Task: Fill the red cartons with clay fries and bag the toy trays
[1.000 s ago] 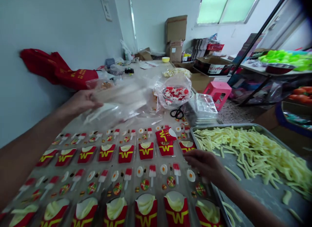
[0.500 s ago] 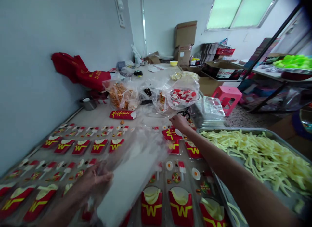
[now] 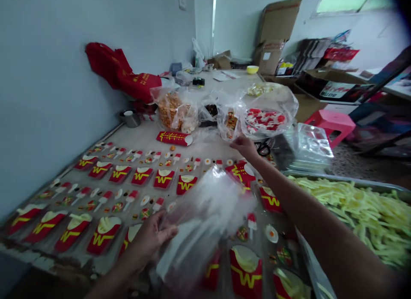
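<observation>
My left hand (image 3: 157,237), thumb and fingers closed, grips a clear plastic bag (image 3: 199,217) that looks whitish and is smeared by motion. It hangs above rows of clear blister trays, each with a red fries carton (image 3: 245,267) bearing a yellow W, and small toy foods such as a fried egg (image 3: 271,233). My right hand (image 3: 245,147) reaches forward, fingers bent together, close to a small clear bag of toy food pieces (image 3: 231,121). What its fingertips hold, if anything, is hidden. Loose flat red cartons (image 3: 239,172) lie just below the right wrist.
A metal tray (image 3: 346,177) of pale fries stands at the right, below stacked clear blister trays (image 3: 310,149). Black scissors (image 3: 263,149) lie near my right hand. Bags of orange pieces (image 3: 171,110) and red-white pieces (image 3: 265,121) stand farther back. A pink stool (image 3: 332,121) is beyond the table.
The view has swung right and down. My left hand still holds the plastic bag, which has shifted. My right hand has moved slightly forward, closer to the small bag of toy pieces.
</observation>
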Demonstrator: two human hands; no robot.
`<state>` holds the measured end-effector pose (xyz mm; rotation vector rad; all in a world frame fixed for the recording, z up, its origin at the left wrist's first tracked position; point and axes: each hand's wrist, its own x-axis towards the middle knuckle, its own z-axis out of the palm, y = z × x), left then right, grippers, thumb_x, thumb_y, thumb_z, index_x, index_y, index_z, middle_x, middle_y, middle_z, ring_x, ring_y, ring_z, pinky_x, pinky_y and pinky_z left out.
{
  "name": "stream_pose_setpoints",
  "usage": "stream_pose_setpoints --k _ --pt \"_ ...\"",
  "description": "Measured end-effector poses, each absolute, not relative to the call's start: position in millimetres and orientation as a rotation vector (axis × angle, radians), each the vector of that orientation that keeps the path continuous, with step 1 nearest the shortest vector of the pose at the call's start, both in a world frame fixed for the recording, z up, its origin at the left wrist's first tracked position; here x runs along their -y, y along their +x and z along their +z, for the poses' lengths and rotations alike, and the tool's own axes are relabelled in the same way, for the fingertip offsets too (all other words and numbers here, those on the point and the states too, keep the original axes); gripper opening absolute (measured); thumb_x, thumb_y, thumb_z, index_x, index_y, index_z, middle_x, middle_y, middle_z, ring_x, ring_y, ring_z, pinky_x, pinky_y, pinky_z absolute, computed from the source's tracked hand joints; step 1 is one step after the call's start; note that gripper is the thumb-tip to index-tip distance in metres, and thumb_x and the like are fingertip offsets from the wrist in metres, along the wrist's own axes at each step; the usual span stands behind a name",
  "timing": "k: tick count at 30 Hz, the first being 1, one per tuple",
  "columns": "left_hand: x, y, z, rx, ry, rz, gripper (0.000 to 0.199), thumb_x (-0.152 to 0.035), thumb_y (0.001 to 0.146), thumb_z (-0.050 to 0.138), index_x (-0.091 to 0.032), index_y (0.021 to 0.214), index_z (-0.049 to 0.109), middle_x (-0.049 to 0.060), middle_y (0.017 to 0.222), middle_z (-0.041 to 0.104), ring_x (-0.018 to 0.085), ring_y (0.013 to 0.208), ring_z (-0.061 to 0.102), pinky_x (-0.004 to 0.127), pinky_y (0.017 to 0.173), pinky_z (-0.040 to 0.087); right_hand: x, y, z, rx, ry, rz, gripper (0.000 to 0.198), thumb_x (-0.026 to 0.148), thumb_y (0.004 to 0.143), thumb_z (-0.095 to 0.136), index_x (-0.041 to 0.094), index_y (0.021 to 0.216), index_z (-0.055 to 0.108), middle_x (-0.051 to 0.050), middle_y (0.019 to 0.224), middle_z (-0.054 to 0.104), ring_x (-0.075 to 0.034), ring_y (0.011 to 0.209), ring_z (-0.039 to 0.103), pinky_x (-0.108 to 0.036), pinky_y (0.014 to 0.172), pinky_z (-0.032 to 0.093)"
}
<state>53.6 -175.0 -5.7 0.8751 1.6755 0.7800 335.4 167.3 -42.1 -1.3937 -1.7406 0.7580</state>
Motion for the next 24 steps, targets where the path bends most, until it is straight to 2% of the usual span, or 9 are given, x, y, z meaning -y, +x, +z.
stream_pose_setpoints --k 5,13,20,24 --pt "172 57 -9 -1.623 0.815 0.822 0.053 -0.043 0.06 0.082 -0.02 0.106 0.069 0.008 0.099 0.078 0.03 0.097 0.072 0.038 0.086 0.056 -139 343 -4 1.613 -1.096 0.626 0.016 0.031 0.077 0.069 0.019 0.08 0.059 0.001 0.073 0.063 -0.012 0.068 0.054 -0.026 0.068 0.045" --pt "184 64 1 -1.618 0.821 0.876 0.057 -0.043 0.061 0.082 -0.017 0.11 0.068 0.01 0.102 0.078 0.03 0.093 0.072 0.038 0.084 0.056 -90 382 61 1.446 -0.912 0.481 0.013 0.022 0.078 0.069 0.02 0.077 0.056 0.003 0.073 0.062 -0.011 0.068 0.059 -0.026 0.067 0.049" --pt "187 57 -4 -1.696 0.861 0.809 0.053 -0.044 0.06 0.081 -0.017 0.103 0.069 0.011 0.101 0.078 0.029 0.092 0.073 0.036 0.081 0.056 -43 434 86 1.332 -0.825 0.324 0.017 0.028 0.082 0.076 0.022 0.082 0.061 -0.005 0.076 0.066 -0.015 0.069 0.064 -0.03 0.066 0.05" --pt "186 57 -6 -1.748 0.853 0.753 0.057 -0.048 0.06 0.079 -0.018 0.107 0.068 0.01 0.103 0.078 0.029 0.091 0.073 0.036 0.077 0.057 -16 444 89 1.359 -0.89 0.192 0.016 0.03 0.082 0.078 0.023 0.084 0.064 -0.003 0.079 0.068 -0.017 0.071 0.065 -0.034 0.069 0.052"
